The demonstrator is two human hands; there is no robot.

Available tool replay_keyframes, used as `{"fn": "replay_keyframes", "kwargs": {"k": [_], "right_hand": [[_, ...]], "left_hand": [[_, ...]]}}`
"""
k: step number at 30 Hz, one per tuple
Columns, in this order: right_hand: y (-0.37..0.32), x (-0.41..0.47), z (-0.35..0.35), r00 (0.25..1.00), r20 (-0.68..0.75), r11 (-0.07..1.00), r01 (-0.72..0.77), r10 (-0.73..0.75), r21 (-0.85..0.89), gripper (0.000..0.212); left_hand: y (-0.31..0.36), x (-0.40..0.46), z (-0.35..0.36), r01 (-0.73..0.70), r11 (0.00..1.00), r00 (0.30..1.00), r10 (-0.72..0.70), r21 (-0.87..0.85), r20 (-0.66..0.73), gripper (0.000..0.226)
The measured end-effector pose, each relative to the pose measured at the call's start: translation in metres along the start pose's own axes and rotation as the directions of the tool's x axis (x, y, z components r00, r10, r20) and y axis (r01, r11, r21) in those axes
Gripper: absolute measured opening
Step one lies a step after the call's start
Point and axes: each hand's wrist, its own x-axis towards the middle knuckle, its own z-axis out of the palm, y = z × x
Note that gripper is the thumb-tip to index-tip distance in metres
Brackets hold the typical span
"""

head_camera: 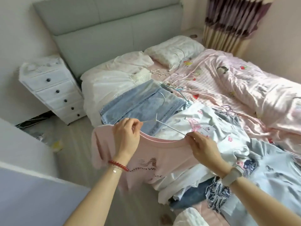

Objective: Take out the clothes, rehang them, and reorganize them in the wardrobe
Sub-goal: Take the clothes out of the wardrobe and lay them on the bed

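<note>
Bed (244, 82): fills the space beyond and to the right of both hands, under a pink striped cover printed with cartoon figures; clothes lie heaped along the edge nearest the fingers.
Headboard (105, 30): pale grey and padded, far beyond the fingers at the top of the bed.
Curtain (231, 22): striped purple and cream, well beyond the right hand in the far corner.
Drawer chest (53, 90): white with dark knobs, on the floor to the left of and beyond the left hand.
Pillows (174, 51): two white ones at the head of the bed, well past the fingertips.
Pink T-shirt (156, 160): held up between the two hands over the edge of the bed, its neckline stretched from one set of fingers to the other, the printed chest hanging below them.
Jeans (140, 105): light blue, lying flat on the bed just beyond the left hand.
White printed top (208, 126): spread on the bed just past the right hand, with a paper tag on it.
Left hand (126, 136): fingers curled, pinching the left end of the hanger together with the shirt's shoulder; a red bead bracelet on the wrist.
Right hand (202, 147): fingers curled, pinching the hanger's right end at the collar; a pale watch on the wrist.
Hanger (164, 125): thin white wire, running between the two sets of fingers above the neckline, its hook pointing up near the left hand.
</note>
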Motion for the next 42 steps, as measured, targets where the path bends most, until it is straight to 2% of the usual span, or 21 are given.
{"fn": "replay_keyframes", "kwargs": {"k": [2, 5, 7, 9, 11, 14, 18, 20, 26, 29, 32, 35, 38, 40, 42], "right_hand": [[0.015, 0.005, -0.014, 0.978, -0.184, 0.992, -0.113, 0.101, -0.061, 0.011], [0.037, 0.016, -0.039, 0.895, -0.366, 0.951, -0.302, 0.256, -0.072, 0.016], [0.052, 0.023, -0.056, 0.831, -0.477, 0.915, -0.385, 0.287, -0.121, 0.016], [0.065, 0.031, -0.073, 0.768, -0.542, 0.88, -0.463, 0.34, -0.104, 0.011], [0.085, 0.037, -0.088, 0.734, -0.54, 0.851, -0.522, 0.411, -0.061, 0.013], [0.123, 0.043, -0.107, 0.676, -0.513, 0.785, -0.62, 0.529, -0.007, 0.02], [0.182, 0.055, -0.126, 0.535, -0.508, 0.645, -0.762, 0.674, 0.053, 0.025], [0.221, 0.065, -0.13, 0.488, -0.486, 0.588, -0.807, 0.724, 0.065, 0.027], [0.352, 0.102, -0.079, 0.493, -0.313, 0.523, -0.852, 0.812, 0.012, 0.03], [0.411, 0.107, -0.039, 0.491, -0.201, 0.499, -0.867, 0.848, -0.014, 0.031], [0.451, 0.106, -0.003, 0.494, -0.126, 0.499, -0.867, 0.86, 0.007, 0.025], [0.471, 0.098, 0.027, 0.534, -0.012, 0.533, -0.845, 0.845, -0.052, 0.021], [0.477, 0.087, 0.046, 0.529, 0.152, 0.55, -0.814, 0.835, -0.189, 0.037], [0.473, 0.086, 0.052, 0.537, 0.189, 0.569, -0.788, 0.822, -0.235, 0.047], [0.462, 0.088, 0.055, 0.577, 0.189, 0.607, -0.748, 0.794, -0.268, 0.05]], "left_hand": [[0.027, 0.027, 0.022, -0.101, 0.995, 0.995, 0.102, 0.007, -0.012, 0.009], [0.067, 0.064, 0.054, -0.238, 0.971, 0.971, 0.238, -0.02, 0.01, 0.01], [0.089, 0.081, 0.076, -0.305, 0.952, 0.949, 0.306, -0.025, 0.068, 0.023], [0.105, 0.09, 0.099, -0.338, 0.939, 0.921, 0.343, -0.056, 0.187, 0.041], [0.116, 0.091, 0.123, -0.316, 0.945, 0.89, 0.327, -0.088, 0.318, 0.052], [0.129, 0.082, 0.164, -0.293, 0.951, 0.818, 0.3, -0.093, 0.491, 0.056], [0.136, 0.07, 0.219, -0.28, 0.959, 0.7, 0.241, -0.051, 0.673, 0.059], [0.138, 0.067, 0.25, -0.272, 0.962, 0.654, 0.193, -0.011, 0.732, 0.06], [0.119, 0.046, 0.349, -0.3, 0.936, 0.493, -0.011, 0.183, 0.87, 0.064], [0.098, 0.031, 0.391, -0.298, 0.915, 0.438, -0.121, 0.271, 0.891, 0.067], [0.086, 0.023, 0.422, -0.326, 0.89, 0.405, -0.172, 0.318, 0.898, 0.067], [0.079, 0.021, 0.441, -0.357, 0.866, 0.361, -0.217, 0.35, 0.907, 0.066], [0.075, 0.022, 0.449, -0.363, 0.856, 0.323, -0.255, 0.368, 0.912, 0.066], [0.073, 0.025, 0.449, -0.363, 0.856, 0.328, -0.253, 0.369, 0.91, 0.064], [0.073, 0.027, 0.444, -0.34, 0.869, 0.361, -0.233, 0.36, 0.903, 0.063]]}}
